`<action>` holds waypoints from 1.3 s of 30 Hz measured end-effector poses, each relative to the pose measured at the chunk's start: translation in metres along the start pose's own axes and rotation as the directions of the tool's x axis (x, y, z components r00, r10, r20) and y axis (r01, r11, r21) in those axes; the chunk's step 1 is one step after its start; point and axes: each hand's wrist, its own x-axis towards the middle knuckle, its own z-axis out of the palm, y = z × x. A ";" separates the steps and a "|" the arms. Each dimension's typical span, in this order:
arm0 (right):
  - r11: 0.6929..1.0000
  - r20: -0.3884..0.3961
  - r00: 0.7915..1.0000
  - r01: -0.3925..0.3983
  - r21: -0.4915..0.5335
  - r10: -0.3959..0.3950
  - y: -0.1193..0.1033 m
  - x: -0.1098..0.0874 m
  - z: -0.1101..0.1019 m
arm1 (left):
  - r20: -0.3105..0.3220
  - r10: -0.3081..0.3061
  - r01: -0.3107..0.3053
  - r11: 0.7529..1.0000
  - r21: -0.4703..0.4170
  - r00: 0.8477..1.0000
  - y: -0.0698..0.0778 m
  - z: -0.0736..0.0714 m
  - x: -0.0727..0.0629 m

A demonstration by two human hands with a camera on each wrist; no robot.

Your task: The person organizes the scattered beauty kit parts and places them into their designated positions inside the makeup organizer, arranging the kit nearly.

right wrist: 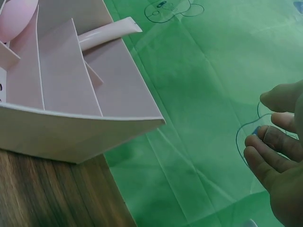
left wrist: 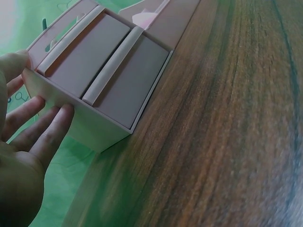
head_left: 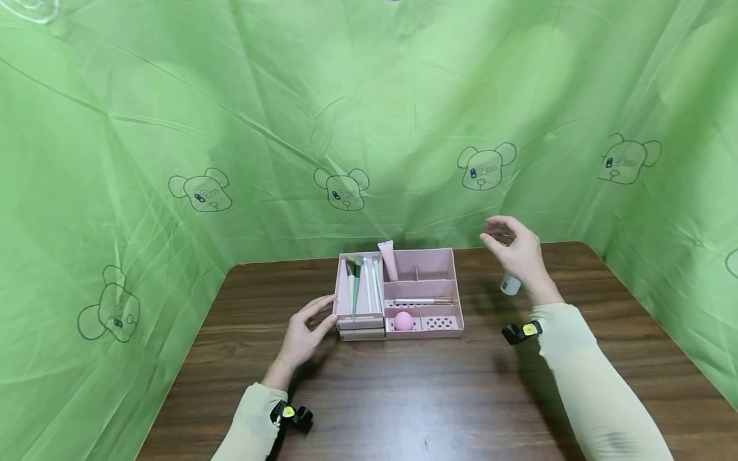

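Note:
A pink desktop organizer (head_left: 425,334) stands on the table. My left hand (head_left: 302,336) touches its left side, with fairly straight fingers along the wall and the thumb at the top front corner. Two drawer fronts (left wrist: 128,80) face the left wrist camera. Inside the organizer are several makeup brushes (head_left: 356,282), a leaning pink tube (head_left: 389,262), a slim pen-like stick (head_left: 418,301) and a pink makeup sponge (head_left: 403,321). To the right, my right hand (head_left: 519,253) hovers with loosely bent fingers and nothing in them. A small white bottle (head_left: 510,285) is partly hidden behind that hand's wrist.
The brown wooden table (head_left: 398,397) extends in front of and beside the organizer. Green cloth (head_left: 403,115) with bear-head drawings hangs behind the table and along both sides. Each wrist carries a small black camera.

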 end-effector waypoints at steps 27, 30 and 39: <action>0.994 -0.053 0.995 -0.085 -0.069 0.081 0.035 -0.003 -0.033 | 0.008 -0.020 0.021 1.000 -0.003 1.000 0.001 0.001 -0.001; 0.992 -0.056 0.994 -0.099 -0.081 0.095 0.039 -0.005 -0.036 | 0.009 -0.029 0.029 1.000 -0.003 1.000 0.002 0.001 -0.001; 0.985 -0.073 0.988 -0.140 -0.105 0.133 0.047 -0.008 -0.042 | 0.007 -0.013 0.013 1.000 -0.004 1.000 0.001 0.001 0.000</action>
